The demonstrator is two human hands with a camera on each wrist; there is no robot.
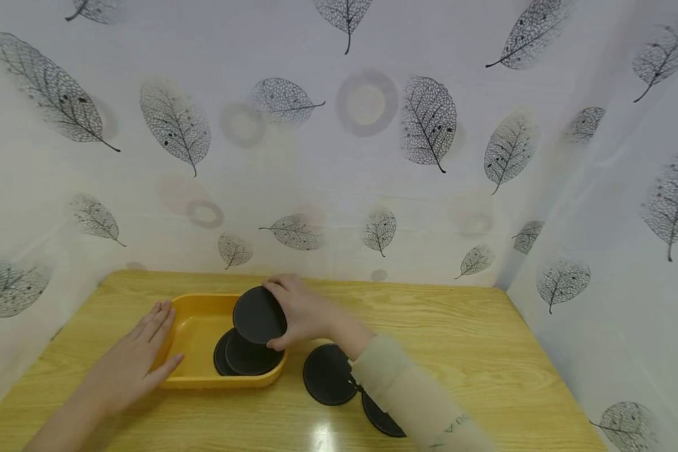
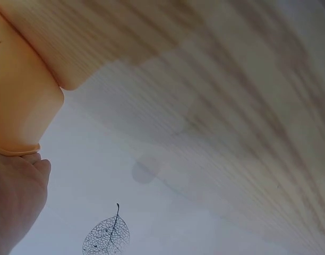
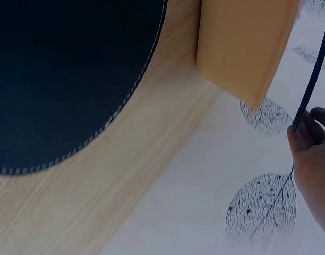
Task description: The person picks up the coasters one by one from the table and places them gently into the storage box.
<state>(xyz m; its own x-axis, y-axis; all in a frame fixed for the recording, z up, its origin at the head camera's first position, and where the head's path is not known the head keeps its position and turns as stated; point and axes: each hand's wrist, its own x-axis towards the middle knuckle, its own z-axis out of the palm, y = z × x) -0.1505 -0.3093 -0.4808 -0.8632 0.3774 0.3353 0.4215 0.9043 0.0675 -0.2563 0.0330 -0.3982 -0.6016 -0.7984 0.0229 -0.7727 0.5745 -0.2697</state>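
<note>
My right hand (image 1: 305, 312) pinches a round black coaster (image 1: 258, 315) by its edges, tilted above the right part of a yellow tray (image 1: 220, 382). In the right wrist view the held coaster (image 3: 313, 79) appears edge-on. Beneath it, a black coaster (image 1: 251, 356) overlaps another coaster (image 1: 220, 356) inside the tray. My left hand (image 1: 132, 358) rests against the tray's left side with its fingers straight; the left wrist view shows fingertips at the tray's rim (image 2: 19, 153). Right of the tray, a coaster (image 1: 329, 375) lies on the table, its edge stitched in the right wrist view.
Another black coaster (image 1: 381, 414) lies partly hidden under my right sleeve (image 1: 412, 395). The wood-grain table (image 1: 457, 339) ends at the back against a white cloth (image 1: 339, 182) printed with leaves, which also hangs at both sides.
</note>
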